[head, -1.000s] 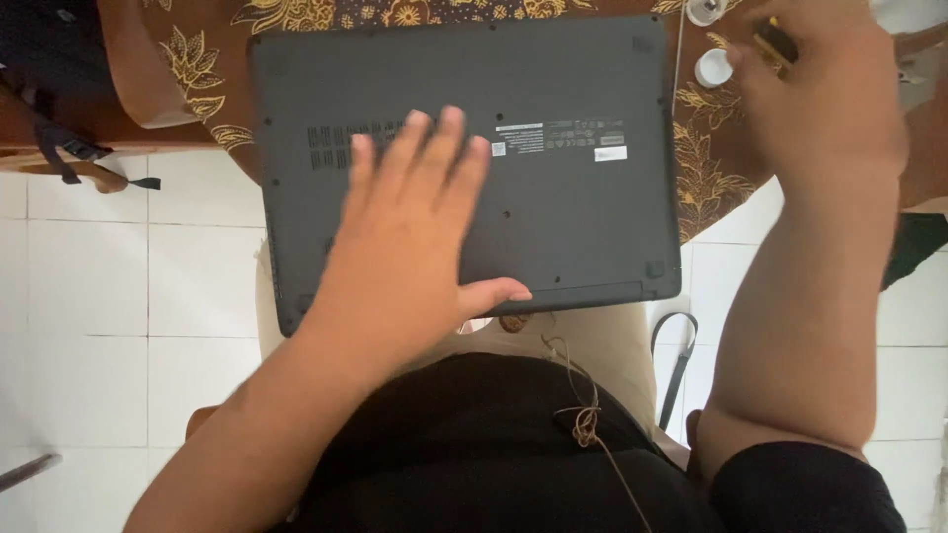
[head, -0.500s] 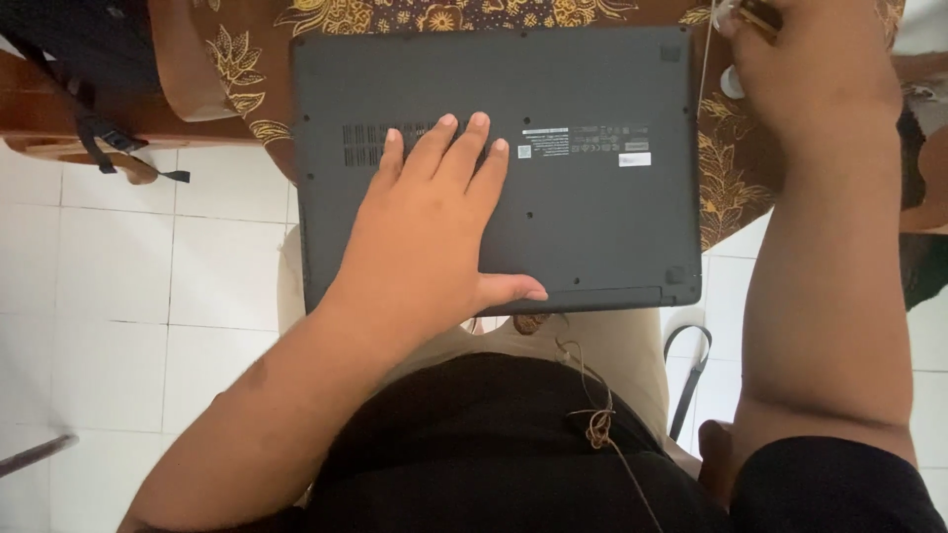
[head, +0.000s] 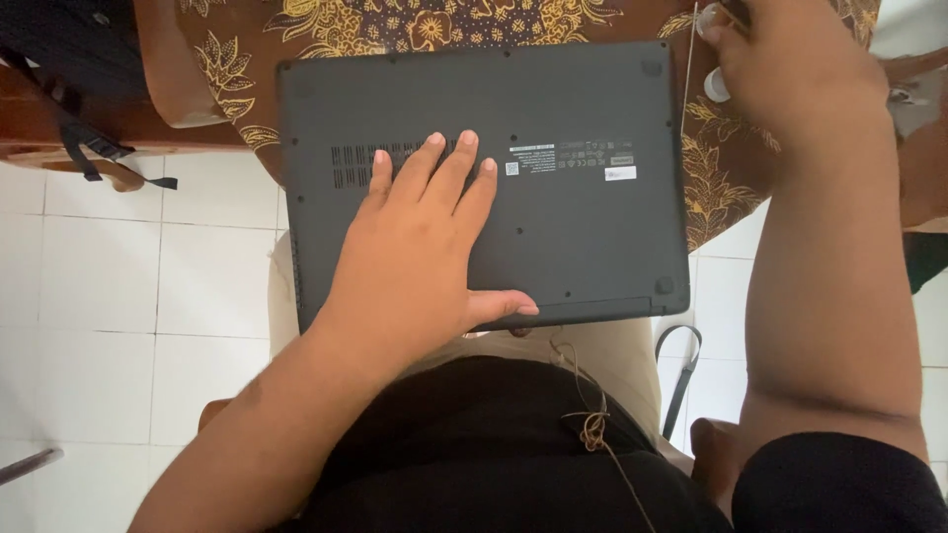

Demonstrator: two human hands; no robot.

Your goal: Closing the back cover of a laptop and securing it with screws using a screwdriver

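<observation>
Left hand point(head: 415, 257) lies flat on the upturned dark grey laptop point(head: 553, 128), fingers point(head: 454, 163) spread apart; the laptop rests on the patterned table point(head: 326, 25). Right hand point(head: 790, 69) hovers past the laptop's far right corner, fingers pinched on a small tool point(head: 731, 12)

Above you lies a brown cloth point(head: 415, 25) with gold flowers, covering the table. At your left, white floor tiles point(head: 128, 286) and a dark strap point(head: 94, 158).

Home room: batik tablecloth point(head: 395, 25), white floor tiles point(head: 118, 296).
</observation>
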